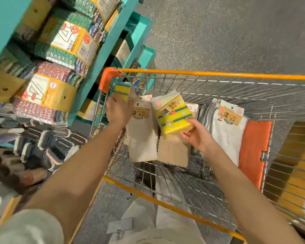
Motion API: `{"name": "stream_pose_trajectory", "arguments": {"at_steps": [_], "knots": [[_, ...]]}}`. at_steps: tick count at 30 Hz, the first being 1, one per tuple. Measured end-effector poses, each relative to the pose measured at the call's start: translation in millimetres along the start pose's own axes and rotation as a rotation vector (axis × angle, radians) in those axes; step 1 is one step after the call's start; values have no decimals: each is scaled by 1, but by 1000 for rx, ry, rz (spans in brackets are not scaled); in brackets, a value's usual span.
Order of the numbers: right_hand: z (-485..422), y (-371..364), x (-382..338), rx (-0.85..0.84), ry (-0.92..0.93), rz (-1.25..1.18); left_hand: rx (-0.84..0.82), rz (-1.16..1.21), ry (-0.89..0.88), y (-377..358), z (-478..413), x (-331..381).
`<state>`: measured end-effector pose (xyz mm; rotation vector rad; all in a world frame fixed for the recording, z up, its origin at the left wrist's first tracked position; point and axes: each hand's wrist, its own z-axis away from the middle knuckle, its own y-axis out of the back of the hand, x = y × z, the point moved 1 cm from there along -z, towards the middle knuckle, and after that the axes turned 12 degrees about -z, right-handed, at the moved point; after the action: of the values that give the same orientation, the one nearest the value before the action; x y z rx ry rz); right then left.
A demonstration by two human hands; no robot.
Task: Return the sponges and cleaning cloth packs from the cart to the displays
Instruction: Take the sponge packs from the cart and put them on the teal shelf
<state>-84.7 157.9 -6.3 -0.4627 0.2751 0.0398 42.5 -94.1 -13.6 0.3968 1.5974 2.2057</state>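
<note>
Sponge pack [173, 115], yellow with green stripes, sits pinched in my right hand [197, 136] over the cart [201, 73], a second sponge pack [121, 90] gripped by my left hand [118, 111] at the cart's orange corner, beige cloth packs [143, 138] lying inside it, speckled grey floor [218, 32] beyond it, teal shelves [102, 55] left of it.
</note>
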Motion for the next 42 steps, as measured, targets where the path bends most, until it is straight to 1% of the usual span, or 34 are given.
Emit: {"name": "stream_pose_trajectory", "arguments": {"at_steps": [1, 3, 5, 7, 9, 12, 15, 17, 20, 23, 25, 27, 29, 31, 34, 36, 39, 42], "knots": [[2, 5, -2, -4, 3, -8, -42, 0, 31, -1, -2, -2], [2, 17, -3, -30, -10, -30, -48, -115, 13, -5, -3, -1], [6, 24, -2, -83, -40, -43, -8, -153, 23, -10, 0, 2], [7, 30, 0, -139, -82, -46, 35, -110, 47, -15, 5, 5], [8, 35, 3, -174, -97, -49, 24, -17, 63, -20, 11, 4], [11, 35, 4, -196, -96, -43, -98, 145, 158, -21, 9, -3], [18, 26, 1, -208, -77, -15, -205, 223, 154, -16, 7, -15], [23, 20, -1, -197, -71, -21, -200, 385, 99, -2, 13, -17], [35, 7, -5, -235, -48, -3, -107, 616, 12, 29, 30, -19], [54, -11, -9, -313, -40, 40, -44, 715, -112, 62, 53, -24], [67, -24, -12, -343, -25, 61, -86, 738, -114, 83, 67, -28], [86, -36, -12, -367, 11, 74, -78, 753, -109, 109, 86, -37], [103, -45, -11, -384, 48, 86, -37, 717, -95, 130, 102, -44], [123, -53, -9, -396, 82, 73, -4, 695, -129, 149, 122, -54], [151, -62, -5, -400, 110, 74, 66, 776, -240, 180, 156, -70], [165, -69, -4, -443, 121, 82, 145, 815, -283, 202, 179, -77], [182, -81, -6, -500, 135, 70, 402, 777, -343, 238, 214, -85], [196, -97, -6, -523, 151, 37, 633, 623, -340, 272, 238, -91]]}}
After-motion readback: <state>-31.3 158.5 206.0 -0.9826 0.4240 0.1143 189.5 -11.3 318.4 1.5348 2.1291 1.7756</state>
